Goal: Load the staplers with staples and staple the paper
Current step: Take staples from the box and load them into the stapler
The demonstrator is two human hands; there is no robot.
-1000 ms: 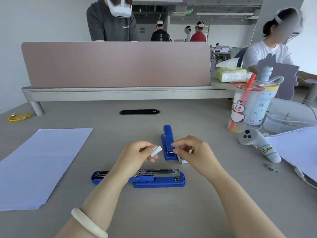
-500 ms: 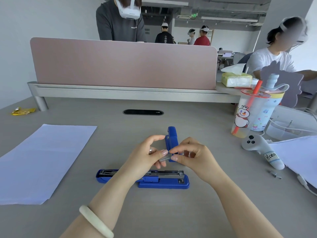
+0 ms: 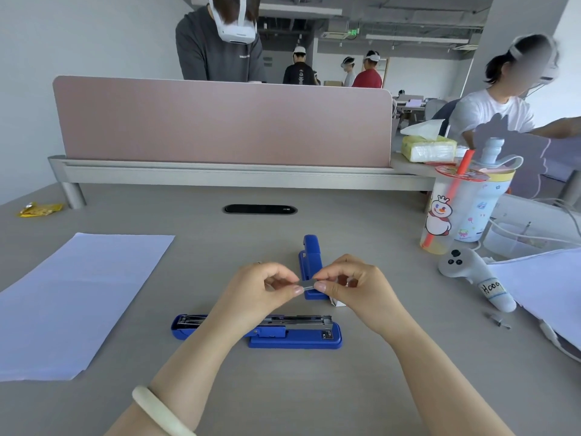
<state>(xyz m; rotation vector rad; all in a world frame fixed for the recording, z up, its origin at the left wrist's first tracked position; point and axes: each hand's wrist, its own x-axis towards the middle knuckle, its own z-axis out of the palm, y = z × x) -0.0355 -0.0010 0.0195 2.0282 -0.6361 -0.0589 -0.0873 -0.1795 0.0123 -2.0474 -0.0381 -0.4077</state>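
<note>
A blue stapler (image 3: pixel 295 336) lies opened flat on the grey desk, its metal staple channel facing up, just below my hands. A second blue stapler (image 3: pixel 310 256) sits behind my hands, pointing away from me. Between the fingertips of my left hand (image 3: pixel 264 291) and my right hand (image 3: pixel 352 287) I pinch a short grey strip of staples (image 3: pixel 308 284), held above the desk. A small white staple box (image 3: pixel 338 303) peeks out under my right hand. A white sheet of paper (image 3: pixel 78 297) lies at the left.
A drink cup with a red straw (image 3: pixel 456 209), a grey controller (image 3: pixel 474 278) and more paper (image 3: pixel 547 287) stand at the right. Loose staples (image 3: pixel 500 320) lie near them. A pink divider (image 3: pixel 220 121) closes the back; people stand and sit behind it.
My hands came together; one second ago the left hand held a small white piece apart from the right hand, now both pinch a staple strip. The camera view tilted slightly.
</note>
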